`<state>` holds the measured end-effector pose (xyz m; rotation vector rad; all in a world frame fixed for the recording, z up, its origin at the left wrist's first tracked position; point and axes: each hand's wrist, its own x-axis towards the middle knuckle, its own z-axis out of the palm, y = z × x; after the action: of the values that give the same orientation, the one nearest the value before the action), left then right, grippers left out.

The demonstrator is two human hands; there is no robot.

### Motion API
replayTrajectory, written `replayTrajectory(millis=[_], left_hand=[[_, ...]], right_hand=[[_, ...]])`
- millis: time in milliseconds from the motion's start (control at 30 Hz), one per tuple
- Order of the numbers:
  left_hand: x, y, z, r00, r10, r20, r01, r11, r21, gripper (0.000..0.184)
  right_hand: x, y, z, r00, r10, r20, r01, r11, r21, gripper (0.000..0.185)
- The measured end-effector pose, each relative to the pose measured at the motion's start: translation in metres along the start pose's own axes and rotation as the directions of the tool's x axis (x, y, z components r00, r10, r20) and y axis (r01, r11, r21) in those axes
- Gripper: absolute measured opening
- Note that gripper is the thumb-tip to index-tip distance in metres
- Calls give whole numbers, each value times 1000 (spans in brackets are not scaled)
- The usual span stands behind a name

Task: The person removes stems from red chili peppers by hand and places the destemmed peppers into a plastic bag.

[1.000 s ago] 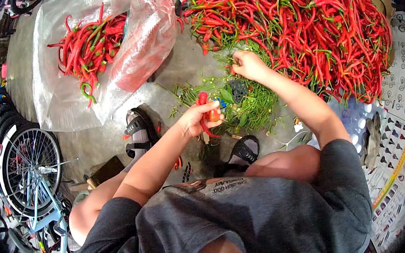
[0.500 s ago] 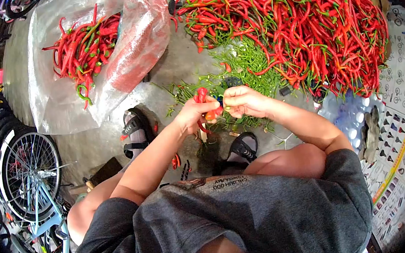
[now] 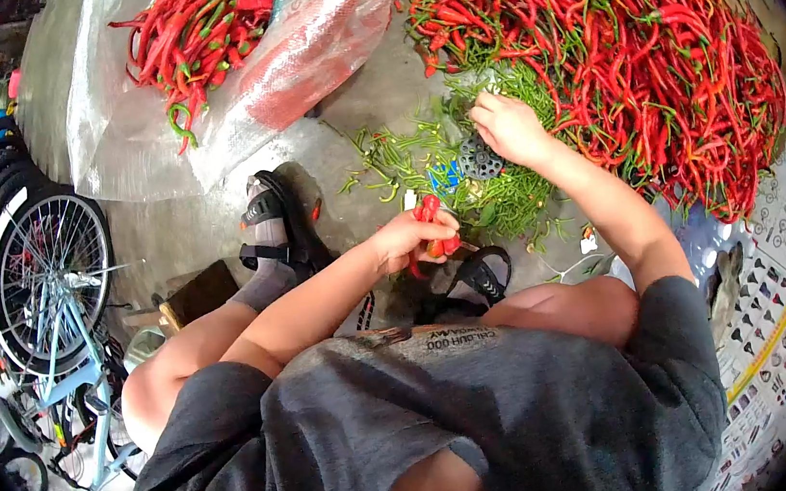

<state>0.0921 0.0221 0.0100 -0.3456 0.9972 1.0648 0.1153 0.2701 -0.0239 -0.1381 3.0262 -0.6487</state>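
Observation:
My left hand (image 3: pixel 409 241) is closed around a few red chili peppers (image 3: pixel 431 206), whose ends stick out above and below the fingers. It is held in front of my shins, over the floor. My right hand (image 3: pixel 508 128) is farther forward, above the heap of green chili stems (image 3: pixel 515 209) and just left of the large pile of red chili peppers (image 3: pixel 645 71). Its fingers are curled together, and whatever may be between them is hidden. A dark round object with holes (image 3: pixel 478 160) lies among the stems below the right hand.
A clear plastic sack (image 3: pixel 323 59) lies at the upper left with a smaller bunch of red chilies (image 3: pixel 199 35) on it. My sandalled foot (image 3: pixel 270 226) is on the concrete floor. Bicycles (image 3: pixel 63 283) line the left side, and a printed sheet (image 3: pixel 761 330) lies at the right.
My hands were together at the chilies and are now apart. The right one has moved forward to the stem heap; the left still grips its chilies. The view has shifted.

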Motion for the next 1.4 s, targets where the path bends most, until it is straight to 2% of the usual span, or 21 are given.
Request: replayTrajectory(millis=[33,100,200,267,300,367,400,467,500,567,667,733,800,933,1000,1067,1200,1267,1300,1333,1400], left_hand=[[5,1,-4,999,27,45,-24,998,-63,18],[11,10,0,997,73,-9,-73,976,-207,21],[17,25,0,992,124,11,-107,897,-429,26],[19,27,-1,989,138,52,-95,868,-488,24],[17,29,2,989,139,45,-98,862,-497,24],[10,28,10,979,179,-98,-202,908,-366,19],[11,26,10,968,220,-123,-248,917,-313,21],[9,25,14,935,280,-218,-321,929,-183,20],[7,25,17,932,283,-226,-326,927,-187,20],[2,26,21,913,351,-210,-364,931,-25,22],[0,30,18,919,378,-109,-386,921,-60,21],[-1,30,13,916,398,-56,-401,913,-71,24],[-3,30,13,957,289,9,-267,895,-358,29],[-1,31,11,983,163,84,-106,880,-462,33],[1,32,9,978,156,138,-70,872,-485,33],[0,35,11,968,146,202,-24,860,-509,30],[-6,38,25,965,230,125,-141,859,-493,25],[-13,42,31,963,249,98,-206,923,-325,22],[-19,47,31,952,303,35,-296,946,-131,20],[-36,62,31,930,359,73,-362,932,31,21],[-81,106,28,780,619,89,-608,716,344,19]], right_hand=[[-3,-7,-3,1000,-6,5,6,1000,1,8],[-8,-26,-10,986,101,-132,-30,889,456,11],[-19,-58,-17,984,100,-147,20,759,651,11],[-25,-64,-15,987,127,-96,-23,708,706,9],[-28,-63,-10,978,205,-46,-94,619,780,9],[-33,-62,-5,946,311,92,-224,423,878,9],[-35,-61,-6,905,333,264,-378,346,859,7],[-39,-56,1,839,298,455,-492,59,869,6],[-40,-54,1,841,289,456,-492,60,869,6],[-42,-51,0,783,96,615,-523,-434,734,7],[-40,-53,-2,771,11,637,-533,-538,653,12],[-37,-54,-2,783,-21,622,-526,-555,644,14],[-32,-57,-8,837,-70,543,-502,-495,710,16],[-33,-60,-7,882,-9,471,-424,-452,785,14],[-32,-63,-11,881,27,472,-414,-440,797,13],[-32,-62,-12,923,30,383,-338,-408,848,14],[-20,-55,-19,941,25,336,-276,-515,812,14],[-9,-51,-26,915,250,316,-201,-396,896,19],[-5,-44,-25,881,337,333,-262,-239,935,24],[-1,-46,-32,817,460,347,-373,-37,927,28],[-6,-31,-19,784,514,349,-429,41,903,29]])
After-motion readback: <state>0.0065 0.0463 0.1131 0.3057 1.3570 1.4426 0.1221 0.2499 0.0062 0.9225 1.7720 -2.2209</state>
